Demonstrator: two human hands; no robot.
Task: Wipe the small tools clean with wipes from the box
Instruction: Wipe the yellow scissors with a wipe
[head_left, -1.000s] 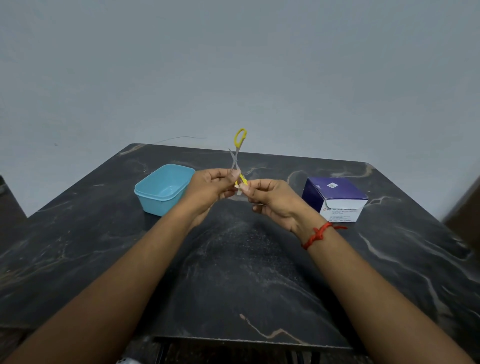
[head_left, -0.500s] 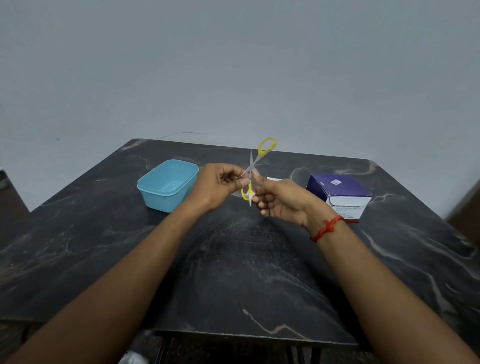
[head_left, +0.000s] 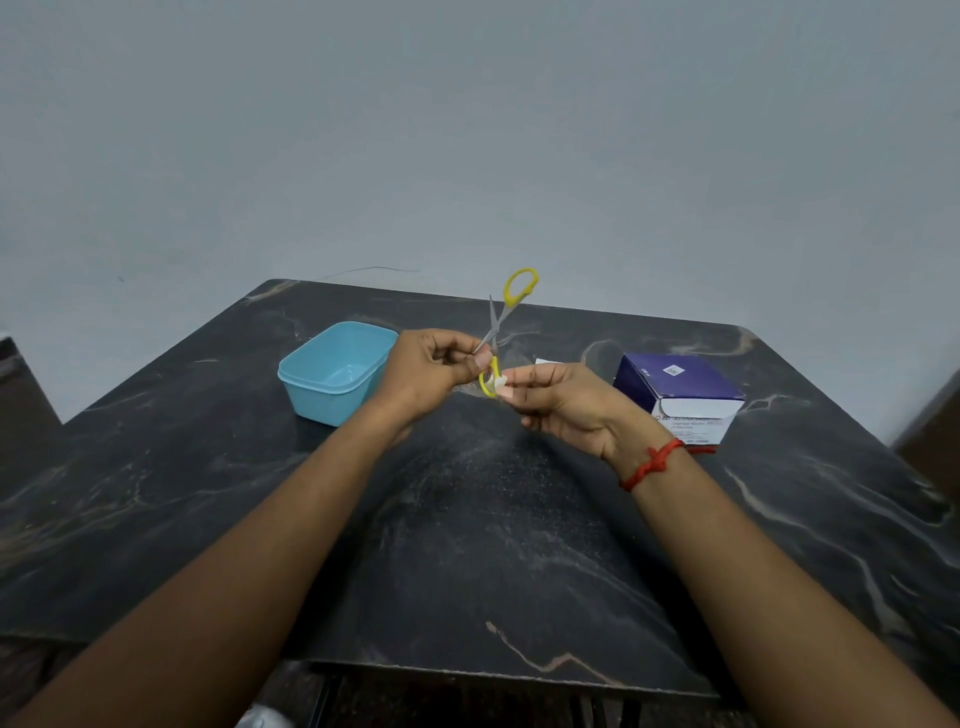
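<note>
At frame centre, above a dark marbled worktop, small yellow-handled scissors, held clear of the surface and spread open. One yellow loop up high against the grey wall, one bare blade tip pointing up just left of it, the other loop low between the two hands. Thumb and forefinger of the left hand pinching the metal just below the pivot, remaining fingers curled in. Fingers of the right hand curled too, pinching a small white wipe against the lower loop. Round the right wrist, a red thread bracelet.

Left of the hands, resting on the worktop, a light blue plastic tub, open-topped, its right corner hidden by the left hand. Right of the hands, also on the worktop, a purple and white box, its near lower corner behind the right wrist, print on its white front too small to read. Just behind the right hand, a small white scrap on the worktop, mostly hidden, kind not to be told. Both forearms bare, reaching in from the lower corners of the frame.
</note>
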